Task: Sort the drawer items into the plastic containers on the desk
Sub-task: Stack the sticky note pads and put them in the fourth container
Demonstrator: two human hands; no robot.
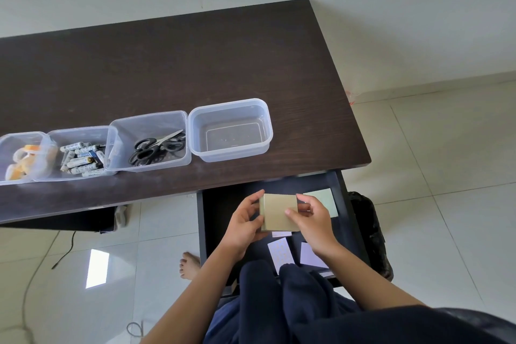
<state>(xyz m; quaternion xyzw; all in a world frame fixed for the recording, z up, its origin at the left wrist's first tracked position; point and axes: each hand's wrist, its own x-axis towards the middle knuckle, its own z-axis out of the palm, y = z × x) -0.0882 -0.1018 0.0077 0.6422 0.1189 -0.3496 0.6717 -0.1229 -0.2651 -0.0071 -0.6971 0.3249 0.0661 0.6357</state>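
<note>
tan notepad (pixel 279 212) between both hands, left hand (pixel 245 225) and right hand (pixel 314 222) gripping its sides, over open drawer (pixel 223 204)

Tan square notepad block (pixel 279 212) held above open drawer (pixel 223 204), four clear containers (pixel 230 129) on desk

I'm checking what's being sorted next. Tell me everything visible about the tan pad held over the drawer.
The tan pad is a square, thick block of paper sheets, plain on top. The left hand grips its left edge and the right hand pinches its right side. It is held roughly level above the open drawer, touching nothing else.
</note>
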